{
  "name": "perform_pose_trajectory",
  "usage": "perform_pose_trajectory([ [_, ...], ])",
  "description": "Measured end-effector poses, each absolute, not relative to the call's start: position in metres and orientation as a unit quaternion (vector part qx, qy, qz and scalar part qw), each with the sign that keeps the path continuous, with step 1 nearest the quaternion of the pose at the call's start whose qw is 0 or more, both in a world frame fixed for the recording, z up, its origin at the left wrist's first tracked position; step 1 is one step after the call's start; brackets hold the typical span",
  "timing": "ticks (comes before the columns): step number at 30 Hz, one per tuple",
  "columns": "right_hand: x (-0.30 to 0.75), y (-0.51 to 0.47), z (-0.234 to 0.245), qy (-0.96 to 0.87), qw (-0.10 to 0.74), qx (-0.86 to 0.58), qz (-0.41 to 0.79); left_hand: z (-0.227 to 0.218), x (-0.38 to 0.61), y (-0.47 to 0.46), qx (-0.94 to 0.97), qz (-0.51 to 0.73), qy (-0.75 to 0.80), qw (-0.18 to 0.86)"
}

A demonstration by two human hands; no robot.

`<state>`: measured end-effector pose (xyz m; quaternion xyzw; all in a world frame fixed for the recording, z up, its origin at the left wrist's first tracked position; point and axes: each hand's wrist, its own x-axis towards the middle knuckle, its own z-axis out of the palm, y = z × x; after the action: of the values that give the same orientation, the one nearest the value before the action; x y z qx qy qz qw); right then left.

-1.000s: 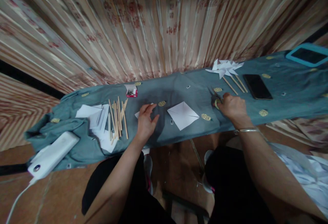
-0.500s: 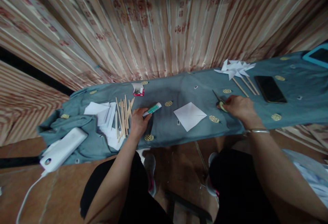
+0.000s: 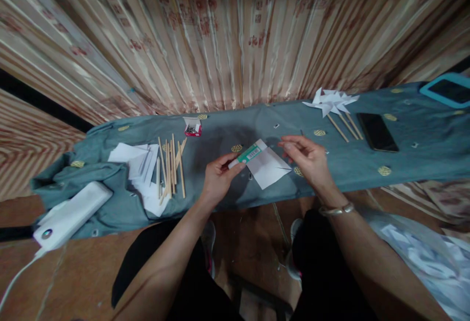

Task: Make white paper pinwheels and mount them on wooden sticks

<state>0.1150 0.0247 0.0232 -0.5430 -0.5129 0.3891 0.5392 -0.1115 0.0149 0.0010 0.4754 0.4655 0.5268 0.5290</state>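
Observation:
My left hand (image 3: 218,176) is closed around a green-and-white glue stick (image 3: 252,153) with a barcode on its side. The glue stick is held over the upper left part of a white paper square (image 3: 270,174), which lies cornerwise on the cloth and has a cut line running in from its right corner. To the right of the paper hovers my right hand (image 3: 306,159), fingers bent and a little apart, with nothing visible in them. The scissors are mostly hidden behind this hand.
Wooden sticks (image 3: 173,161) and white paper sheets (image 3: 137,157) lie at left, near a white power bank (image 3: 73,215). A small red box of metal pins (image 3: 193,127) sits behind. Paper pinwheels (image 3: 330,101), a black phone (image 3: 377,132) and a blue-framed device (image 3: 448,90) are at right.
My right hand has let go of the scissors and moved left toward the paper. My left hand has brought the glue stick rightward from beside the wooden sticks to above the paper square.

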Motion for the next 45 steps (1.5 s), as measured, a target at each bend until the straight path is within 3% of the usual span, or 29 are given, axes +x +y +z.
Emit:
perform_pose_trajectory([
  [5,0.078,0.008,0.027,-0.396,0.516,-0.445,0.615,0.009,-0.093,0.009,0.461,0.517,0.447,0.566],
  [14,0.081,0.009,0.021,-0.243,0.563,-0.419,0.67,0.005,-0.098,0.01,0.49,0.489,0.47,0.547],
  [18,0.089,0.012,0.014,-0.186,0.551,-0.421,0.696,-0.005,-0.114,0.019,0.559,0.453,0.515,0.466],
  [22,0.094,0.014,0.005,-0.19,0.533,-0.404,0.719,-0.022,-0.132,0.028,0.71,0.342,0.538,0.299],
  [28,0.097,0.018,0.001,-0.229,0.526,-0.437,0.692,-0.026,-0.133,0.03,0.813,0.229,0.513,0.152],
  [33,0.101,0.02,-0.003,-0.309,0.53,-0.504,0.608,-0.017,-0.112,0.021,0.827,0.248,0.499,0.076],
  [38,0.107,0.02,-0.013,-0.353,0.527,-0.563,0.53,-0.025,-0.082,0.002,0.885,0.247,0.38,0.103],
  [45,0.118,0.021,-0.019,-0.39,0.511,-0.587,0.493,-0.039,-0.067,-0.006,0.899,0.157,0.39,0.124],
])
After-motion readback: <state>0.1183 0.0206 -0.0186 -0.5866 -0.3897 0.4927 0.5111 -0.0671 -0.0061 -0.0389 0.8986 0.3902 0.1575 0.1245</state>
